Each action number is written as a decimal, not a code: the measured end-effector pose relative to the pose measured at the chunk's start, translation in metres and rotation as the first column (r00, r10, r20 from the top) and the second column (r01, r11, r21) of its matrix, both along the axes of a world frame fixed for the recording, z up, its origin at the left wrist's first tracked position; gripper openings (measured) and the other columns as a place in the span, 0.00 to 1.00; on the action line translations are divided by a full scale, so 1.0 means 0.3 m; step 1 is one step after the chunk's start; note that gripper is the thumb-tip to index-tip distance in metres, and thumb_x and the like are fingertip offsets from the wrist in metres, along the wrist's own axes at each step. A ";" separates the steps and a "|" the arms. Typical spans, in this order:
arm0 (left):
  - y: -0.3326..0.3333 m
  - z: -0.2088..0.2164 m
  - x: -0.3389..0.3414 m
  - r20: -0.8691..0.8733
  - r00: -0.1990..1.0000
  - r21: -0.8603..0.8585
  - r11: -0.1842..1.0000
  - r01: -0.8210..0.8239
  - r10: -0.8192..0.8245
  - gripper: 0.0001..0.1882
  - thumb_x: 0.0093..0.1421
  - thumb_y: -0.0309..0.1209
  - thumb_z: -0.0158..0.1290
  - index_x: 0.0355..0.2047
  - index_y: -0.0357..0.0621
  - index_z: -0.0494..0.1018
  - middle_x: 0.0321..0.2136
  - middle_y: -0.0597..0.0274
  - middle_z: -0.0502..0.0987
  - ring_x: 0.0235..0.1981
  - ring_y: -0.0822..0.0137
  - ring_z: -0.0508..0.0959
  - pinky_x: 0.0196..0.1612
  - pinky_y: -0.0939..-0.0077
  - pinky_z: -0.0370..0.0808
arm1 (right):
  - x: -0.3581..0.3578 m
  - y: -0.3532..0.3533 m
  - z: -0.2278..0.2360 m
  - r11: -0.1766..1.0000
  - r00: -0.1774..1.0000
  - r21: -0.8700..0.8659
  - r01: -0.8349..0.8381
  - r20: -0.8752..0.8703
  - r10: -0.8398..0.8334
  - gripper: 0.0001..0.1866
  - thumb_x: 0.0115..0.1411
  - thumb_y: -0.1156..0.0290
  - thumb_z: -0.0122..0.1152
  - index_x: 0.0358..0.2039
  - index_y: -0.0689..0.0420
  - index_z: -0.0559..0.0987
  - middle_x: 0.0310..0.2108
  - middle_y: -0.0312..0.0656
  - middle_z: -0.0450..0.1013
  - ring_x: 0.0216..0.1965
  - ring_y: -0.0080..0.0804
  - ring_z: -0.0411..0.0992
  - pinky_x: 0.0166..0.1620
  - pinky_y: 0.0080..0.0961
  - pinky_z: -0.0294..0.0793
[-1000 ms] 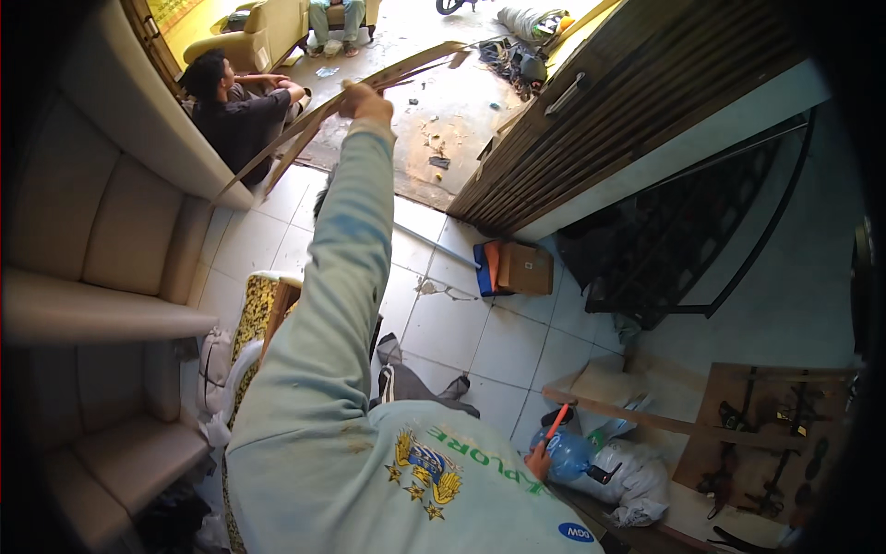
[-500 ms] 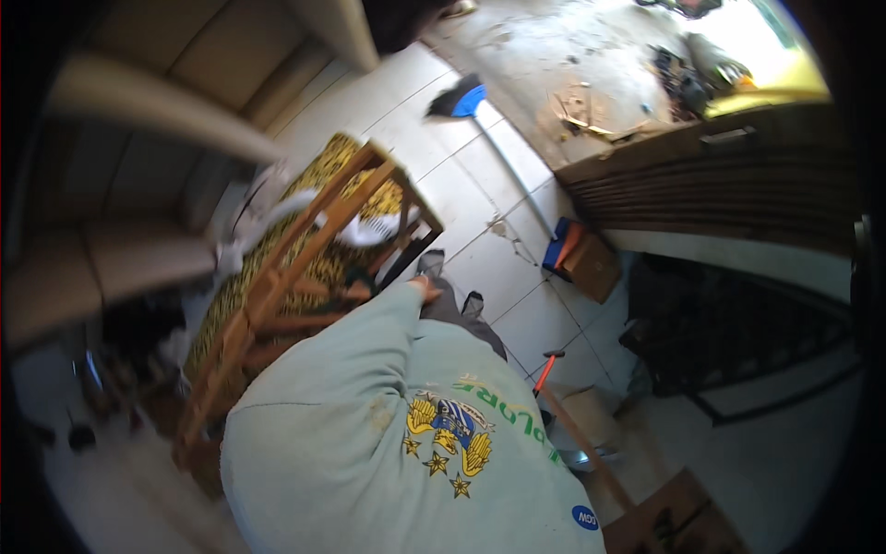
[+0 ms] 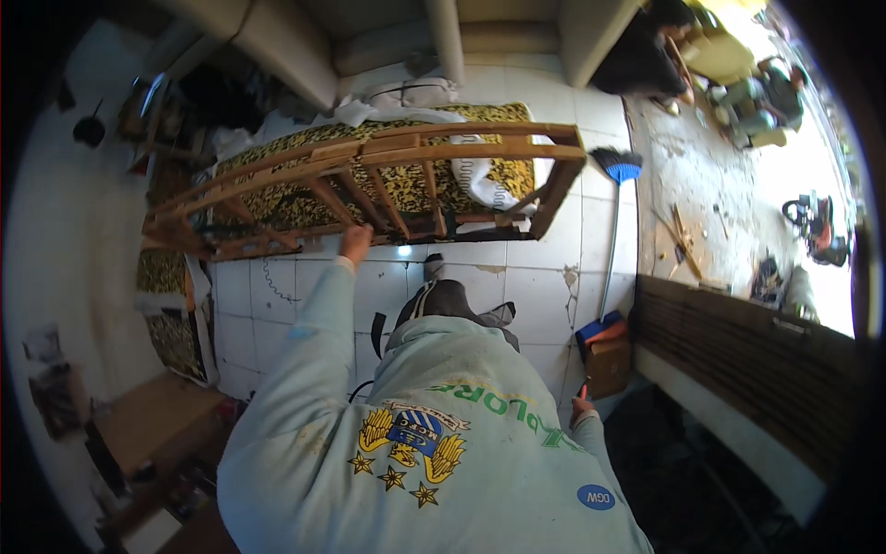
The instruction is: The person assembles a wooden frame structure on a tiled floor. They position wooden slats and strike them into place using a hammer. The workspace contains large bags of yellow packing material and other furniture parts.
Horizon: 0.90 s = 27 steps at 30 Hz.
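My left hand (image 3: 355, 243) is closed on the near rail of a long wooden frame (image 3: 388, 148) made of slats and crosspieces. Zigzag metal springs show at the frame's right end. Behind and beneath it lies yellow-and-black patterned fabric (image 3: 277, 152) with white cloth along its edge. Low on my right side, my right hand (image 3: 582, 411) grips a red-handled hammer (image 3: 585, 390); its head is small and hard to make out here. My sleeves are pale green.
A blue broom (image 3: 621, 168) leans toward a blue-and-brown box (image 3: 606, 355) on the right. Beige seats (image 3: 388, 37) stand at the far side. Two people (image 3: 646, 55) (image 3: 771, 97) sit outside at the upper right. A loose spring (image 3: 275, 284) lies on the white tiles.
My view has swung round, so the frame now stretches across the upper middle. My left hand shows clearly on its rail, and my right hand with the hammer has come into view.
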<state>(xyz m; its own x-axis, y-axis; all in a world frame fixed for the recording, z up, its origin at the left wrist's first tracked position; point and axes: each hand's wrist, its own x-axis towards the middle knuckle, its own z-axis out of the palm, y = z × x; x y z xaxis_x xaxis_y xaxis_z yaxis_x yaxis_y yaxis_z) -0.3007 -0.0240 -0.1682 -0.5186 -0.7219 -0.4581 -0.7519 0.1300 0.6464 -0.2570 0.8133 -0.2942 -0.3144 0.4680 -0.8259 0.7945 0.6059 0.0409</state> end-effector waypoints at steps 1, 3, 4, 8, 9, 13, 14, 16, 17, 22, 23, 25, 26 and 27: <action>0.081 -0.044 0.033 0.054 0.994 0.182 0.980 0.085 -0.096 0.20 0.67 0.43 0.54 0.36 0.36 0.82 0.34 0.45 0.83 0.38 0.47 0.81 0.44 0.54 0.74 | -0.036 -0.076 0.007 0.996 0.997 0.081 -0.033 -0.063 0.038 0.18 0.64 0.53 0.64 0.34 0.57 0.79 0.18 0.40 0.68 0.17 0.36 0.68 0.21 0.39 0.65; 0.227 -0.098 0.149 0.123 0.909 0.199 0.907 0.370 -0.398 0.38 0.63 0.56 0.57 0.63 0.38 0.71 0.62 0.39 0.72 0.65 0.46 0.71 0.67 0.60 0.66 | -0.123 -0.286 0.088 0.980 0.989 -0.168 0.105 -0.088 -0.121 0.18 0.63 0.52 0.64 0.33 0.57 0.78 0.18 0.39 0.68 0.16 0.34 0.67 0.20 0.39 0.64; 0.284 -0.112 0.219 0.123 0.877 0.210 0.876 0.434 -0.464 0.36 0.63 0.55 0.57 0.60 0.37 0.74 0.60 0.41 0.74 0.65 0.47 0.71 0.67 0.60 0.66 | -0.188 -0.406 0.150 0.954 0.978 -0.245 0.170 -0.074 -0.194 0.19 0.63 0.52 0.65 0.33 0.56 0.78 0.18 0.38 0.68 0.16 0.34 0.67 0.20 0.38 0.64; 0.214 -0.149 0.403 0.253 0.871 0.480 0.836 0.265 -0.422 0.40 0.63 0.62 0.52 0.56 0.35 0.77 0.58 0.37 0.76 0.61 0.44 0.74 0.65 0.57 0.68 | -0.406 -0.956 0.406 0.904 0.951 -0.300 -0.303 -0.153 0.268 0.22 0.64 0.48 0.63 0.31 0.57 0.75 0.17 0.35 0.67 0.13 0.30 0.65 0.16 0.34 0.64; 0.153 -0.164 0.416 0.270 0.866 0.409 0.864 0.293 -0.421 0.39 0.64 0.62 0.51 0.55 0.37 0.77 0.57 0.39 0.76 0.60 0.44 0.75 0.63 0.56 0.70 | -0.438 -1.081 0.460 0.868 0.904 -0.263 -0.421 -0.204 0.376 0.24 0.64 0.47 0.63 0.31 0.58 0.76 0.17 0.35 0.67 0.13 0.29 0.65 0.16 0.33 0.64; -0.194 -0.189 0.295 0.279 0.904 0.239 0.936 0.260 -0.323 0.34 0.69 0.59 0.44 0.55 0.42 0.79 0.50 0.40 0.80 0.50 0.44 0.80 0.49 0.54 0.77 | -0.444 -1.500 0.598 0.765 0.795 -0.246 -0.595 -0.320 0.516 0.25 0.65 0.45 0.62 0.32 0.60 0.79 0.17 0.36 0.69 0.14 0.26 0.67 0.17 0.31 0.66; -0.243 -0.170 0.227 0.151 0.987 0.320 0.948 0.006 -0.057 0.36 0.70 0.60 0.42 0.52 0.38 0.79 0.50 0.41 0.81 0.52 0.45 0.80 0.53 0.55 0.75 | -0.428 -1.575 0.625 0.729 0.780 -0.304 -0.614 -0.373 0.502 0.25 0.66 0.46 0.61 0.33 0.60 0.80 0.17 0.35 0.69 0.14 0.25 0.67 0.18 0.30 0.66; -0.359 -0.100 0.059 0.034 0.975 0.570 0.798 -0.198 0.218 0.40 0.70 0.63 0.41 0.59 0.38 0.75 0.59 0.47 0.76 0.60 0.52 0.76 0.63 0.59 0.70 | -0.395 -1.687 0.679 0.712 0.782 -0.341 -0.614 -0.385 0.490 0.26 0.65 0.46 0.62 0.33 0.61 0.81 0.17 0.35 0.70 0.14 0.24 0.67 0.19 0.29 0.66; -0.408 -0.059 -0.020 -0.005 0.953 0.694 0.687 -0.214 0.303 0.43 0.69 0.66 0.41 0.65 0.40 0.68 0.63 0.51 0.72 0.64 0.54 0.72 0.65 0.56 0.68 | -0.380 -1.723 0.705 0.694 0.761 -0.329 -0.640 -0.394 0.515 0.27 0.65 0.46 0.62 0.32 0.62 0.80 0.18 0.38 0.71 0.15 0.27 0.69 0.20 0.31 0.68; -0.493 0.067 -0.326 0.009 0.882 0.938 0.301 -0.170 0.470 0.46 0.67 0.68 0.45 0.69 0.41 0.62 0.69 0.57 0.66 0.70 0.54 0.64 0.72 0.52 0.58 | -0.297 -1.733 0.789 0.671 0.712 -0.266 -0.692 -0.405 0.573 0.29 0.65 0.45 0.62 0.28 0.64 0.76 0.17 0.44 0.73 0.16 0.34 0.73 0.21 0.36 0.71; -0.493 0.066 -0.364 0.037 0.868 0.953 0.243 -0.180 0.496 0.46 0.67 0.68 0.45 0.69 0.41 0.63 0.68 0.58 0.67 0.70 0.55 0.65 0.71 0.52 0.59 | -0.284 -1.703 0.794 0.666 0.694 -0.239 -0.707 -0.414 0.589 0.29 0.65 0.45 0.62 0.27 0.64 0.76 0.17 0.44 0.73 0.16 0.35 0.73 0.21 0.37 0.71; -0.481 0.047 -0.392 0.073 0.856 0.930 0.276 -0.244 0.512 0.38 0.69 0.64 0.46 0.63 0.45 0.69 0.64 0.60 0.72 0.64 0.59 0.71 0.64 0.56 0.67 | -0.261 -1.630 0.784 0.660 0.653 -0.144 -0.738 -0.399 0.643 0.30 0.64 0.45 0.62 0.26 0.65 0.78 0.18 0.48 0.74 0.17 0.38 0.76 0.22 0.38 0.73; -0.471 0.033 -0.389 0.090 0.850 0.923 0.278 -0.267 0.519 0.34 0.70 0.62 0.46 0.60 0.46 0.72 0.61 0.62 0.75 0.61 0.61 0.73 0.61 0.58 0.69 | -0.251 -1.588 0.772 0.656 0.639 -0.114 -0.746 -0.399 0.658 0.30 0.63 0.45 0.62 0.28 0.66 0.79 0.19 0.49 0.74 0.18 0.39 0.76 0.23 0.38 0.73; -0.471 0.023 -0.391 0.116 0.843 0.913 0.278 -0.298 0.525 0.31 0.70 0.61 0.47 0.57 0.48 0.74 0.59 0.63 0.77 0.58 0.63 0.76 0.59 0.60 0.71 | -0.247 -1.548 0.754 0.644 0.611 -0.053 -0.763 -0.385 0.692 0.30 0.63 0.45 0.62 0.29 0.66 0.80 0.19 0.50 0.75 0.19 0.40 0.77 0.23 0.38 0.74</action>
<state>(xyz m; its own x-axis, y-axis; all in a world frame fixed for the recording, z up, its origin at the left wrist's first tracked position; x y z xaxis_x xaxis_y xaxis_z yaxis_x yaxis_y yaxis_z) -0.4179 -0.1652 -0.1613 -0.4267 -0.1043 -0.8984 -0.3842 -0.8783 0.2845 -0.3312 0.3489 -0.0680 -0.7234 -0.1855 -0.6651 0.0314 0.9534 -0.3000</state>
